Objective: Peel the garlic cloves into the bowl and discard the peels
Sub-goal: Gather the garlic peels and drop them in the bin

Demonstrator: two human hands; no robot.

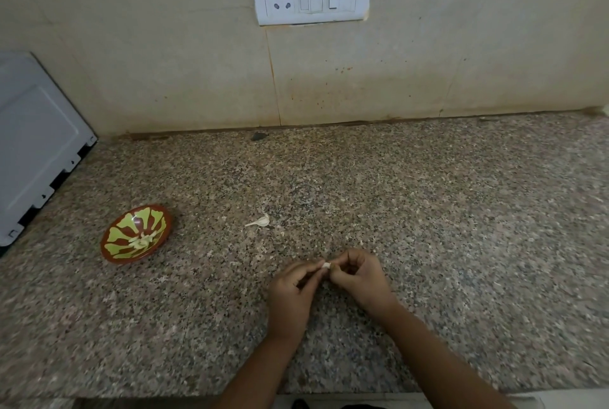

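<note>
Two things lie apart from the held clove (326,265): bowl (138,222), garlic piece (261,221).

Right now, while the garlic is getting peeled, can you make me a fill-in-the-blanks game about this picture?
1. The left hand and the right hand pinch ____ garlic clove between them.
2. The bowl sits on the counter to the ____ of both hands.
3. The peeled cloves lie inside the ____.

Missing words: one; left; bowl.
</note>
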